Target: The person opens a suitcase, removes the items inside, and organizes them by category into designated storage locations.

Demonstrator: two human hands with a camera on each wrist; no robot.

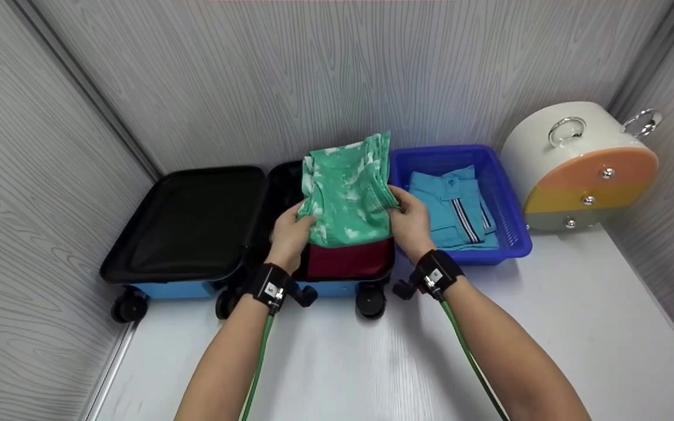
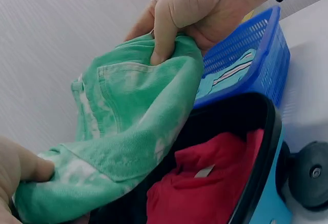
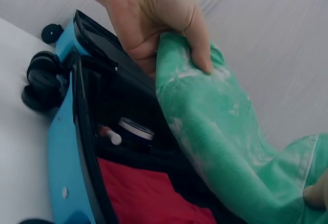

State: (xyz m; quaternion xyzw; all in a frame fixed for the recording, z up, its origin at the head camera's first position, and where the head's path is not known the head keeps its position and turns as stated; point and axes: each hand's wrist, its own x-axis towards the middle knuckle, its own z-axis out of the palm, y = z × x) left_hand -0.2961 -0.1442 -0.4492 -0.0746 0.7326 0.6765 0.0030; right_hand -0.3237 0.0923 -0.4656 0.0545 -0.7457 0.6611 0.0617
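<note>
A folded green-and-white denim garment with a stitched pocket hangs over the right half of the open blue suitcase. My left hand pinches its near left corner, thumb on top. At the right edge, my right hand grips the cloth between thumb and fingers; the left wrist view shows this thumb pressed beside the pocket. Below the garment, red folded clothing with a small white label lies in the suitcase. A white-capped small tube and a round flat container lie beside it.
The suitcase's black-lined other half lies open at left. A blue plastic basket holding folded turquoise clothing stands close at right. Beyond it is a rounded white box with coloured front and ring handles. Patterned walls enclose the back and sides.
</note>
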